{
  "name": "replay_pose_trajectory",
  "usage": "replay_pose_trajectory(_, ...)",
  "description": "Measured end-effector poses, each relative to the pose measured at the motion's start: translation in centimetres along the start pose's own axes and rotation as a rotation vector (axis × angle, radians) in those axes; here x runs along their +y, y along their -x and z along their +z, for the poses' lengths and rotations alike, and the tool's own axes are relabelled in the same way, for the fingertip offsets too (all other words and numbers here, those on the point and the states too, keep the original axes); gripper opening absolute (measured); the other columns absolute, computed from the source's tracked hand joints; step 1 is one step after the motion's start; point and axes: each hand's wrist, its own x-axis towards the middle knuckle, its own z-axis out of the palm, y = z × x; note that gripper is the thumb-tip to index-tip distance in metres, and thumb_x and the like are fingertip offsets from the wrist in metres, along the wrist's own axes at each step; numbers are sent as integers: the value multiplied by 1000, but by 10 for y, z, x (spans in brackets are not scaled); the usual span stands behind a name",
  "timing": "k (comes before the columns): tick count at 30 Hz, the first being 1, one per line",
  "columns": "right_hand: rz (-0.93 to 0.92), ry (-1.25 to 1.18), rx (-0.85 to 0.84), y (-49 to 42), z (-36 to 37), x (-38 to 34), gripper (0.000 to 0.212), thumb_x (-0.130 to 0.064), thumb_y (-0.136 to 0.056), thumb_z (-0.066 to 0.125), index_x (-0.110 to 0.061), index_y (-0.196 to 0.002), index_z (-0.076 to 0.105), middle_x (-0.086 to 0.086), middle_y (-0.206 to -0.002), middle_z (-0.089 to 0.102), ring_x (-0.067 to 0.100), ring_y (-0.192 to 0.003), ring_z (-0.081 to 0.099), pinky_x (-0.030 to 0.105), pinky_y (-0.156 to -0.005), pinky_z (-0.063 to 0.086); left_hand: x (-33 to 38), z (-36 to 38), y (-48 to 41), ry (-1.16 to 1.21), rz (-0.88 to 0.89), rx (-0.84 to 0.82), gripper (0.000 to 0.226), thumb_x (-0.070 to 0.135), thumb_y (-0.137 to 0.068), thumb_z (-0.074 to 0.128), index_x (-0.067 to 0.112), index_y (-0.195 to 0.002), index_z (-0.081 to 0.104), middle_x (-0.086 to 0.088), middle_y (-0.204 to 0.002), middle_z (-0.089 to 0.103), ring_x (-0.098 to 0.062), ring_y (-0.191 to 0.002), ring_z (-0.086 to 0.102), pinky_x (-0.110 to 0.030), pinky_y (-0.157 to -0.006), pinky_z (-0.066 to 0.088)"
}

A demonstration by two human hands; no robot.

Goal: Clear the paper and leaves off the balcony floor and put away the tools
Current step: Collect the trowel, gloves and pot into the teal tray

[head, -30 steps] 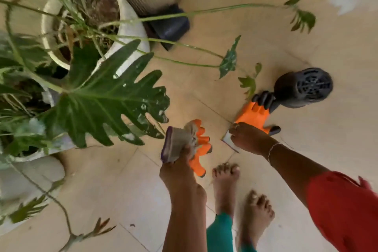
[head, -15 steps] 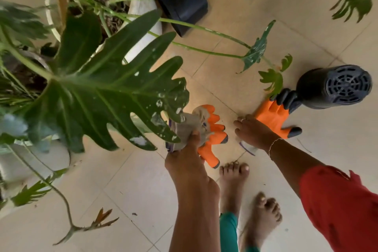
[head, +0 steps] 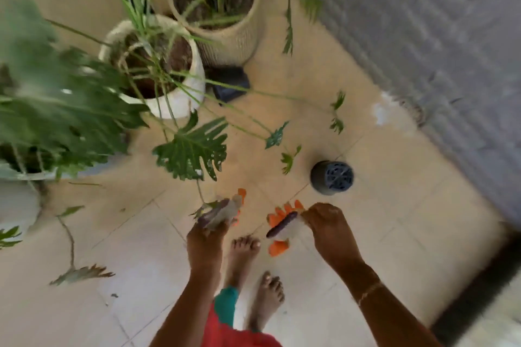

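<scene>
My left hand (head: 207, 236) grips one orange and grey work glove (head: 222, 213) by its cuff, held above the tiled floor. My right hand (head: 324, 220) pinches the second orange glove (head: 280, 222) by its cuff, and it hangs clear of the floor with its fingers spread. A small black plastic pot (head: 332, 177) lies on its side on the tiles just beyond my right hand. A dried brown leaf on a stem (head: 81, 273) lies on the floor at the lower left. The frame is blurred.
Large potted plants fill the left side: a white pot (head: 174, 104), a woven basket pot (head: 234, 39), and big split leaves (head: 194, 146) hanging over the floor. A grey textured wall (head: 437, 36) runs along the right. My bare feet (head: 253, 270) stand between my arms.
My right hand has lifted the second glove off the floor. The view has pulled back and up, so the plants, the black pot and more floor now show.
</scene>
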Motion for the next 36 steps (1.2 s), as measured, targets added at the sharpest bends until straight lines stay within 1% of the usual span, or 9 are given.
replay_pose_trajectory(5, 60, -112, 144, 23, -158, -86, 17, -18, -85, 46, -12, -88, 62, 5, -85, 62, 14, -80, 49, 19, -65, 42, 75, -73, 93, -5, 75, -153, 38, 43, -54, 67, 30, -90, 71, 12, -80, 72, -8, -77, 62, -22, -67, 47)
replay_pose_trajectory(10, 4, -147, 166, 29, -278, -181, 13, -17, -82, 52, -17, -91, 61, 2, -85, 66, 9, -80, 55, 11, -67, 37, 161, -152, 182, 117, 159, -189, 47, 11, -66, 71, 10, -112, 64, 3, -72, 67, -20, -75, 49, -20, -52, 40)
replay_pose_trajectory(15, -83, -261, 132, 20, -339, -274, 34, -32, -85, 40, -8, -94, 63, -3, -81, 64, 12, -80, 55, 14, -63, 36, 212, -240, 264, 200, 278, -118, 24, -7, -85, 53, 13, -82, 66, 3, -60, 70, -10, -52, 64, -16, -45, 47)
replay_pose_trajectory(19, -187, -381, -6, 4, -336, -361, 7, -32, -90, 45, -27, -90, 50, -2, -57, 57, 10, -47, 54, 32, -48, 44, 198, -324, 290, 283, 311, 102, 28, -4, -89, 50, 18, -86, 66, 9, -68, 73, -2, -62, 67, -22, -57, 48)
replay_pose_trajectory(22, -283, -471, -97, 1, -318, -444, 7, -24, -94, 48, -22, -93, 54, 12, -68, 62, 25, -57, 59, 34, -48, 43, 165, -397, 305, 368, 292, 294, 24, 1, -90, 53, 20, -91, 67, 7, -78, 75, -7, -74, 70, -27, -64, 50)
replay_pose_trajectory(26, -432, -528, -198, 14, -271, -557, 39, -68, -82, 40, -33, -93, 54, 14, -71, 59, 30, -63, 55, 40, -55, 41, 115, -498, 345, 487, 257, 459, 19, 5, -90, 55, 19, -98, 66, 1, -84, 75, -15, -80, 71, -24, -65, 54)
replay_pose_trajectory(28, -466, -568, -272, 24, -241, -615, 38, -70, -78, 42, -39, -96, 54, 8, -73, 64, 24, -61, 59, 37, -52, 44, 84, -552, 372, 525, 248, 555, 19, 7, -90, 54, 12, -104, 66, -5, -88, 75, -18, -82, 71, -24, -65, 53)
replay_pose_trajectory(33, -599, -661, -477, 53, -162, -752, 12, -28, -93, 55, -40, -94, 56, 9, -65, 66, 5, -39, 50, 12, -35, 34, 27, -653, 457, 613, 249, 787, 30, 5, -93, 45, 11, -91, 74, -15, -81, 73, -29, -72, 71, -21, -54, 52)
replay_pose_trajectory(36, -666, -778, -551, 86, -134, -842, 10, -52, -87, 52, -43, -86, 58, -10, -72, 68, 0, -52, 54, 12, -46, 40, 10, -697, 506, 661, 269, 945, 50, 4, -92, 42, 36, -75, 76, -4, -74, 74, -14, -62, 69, -19, -53, 53)
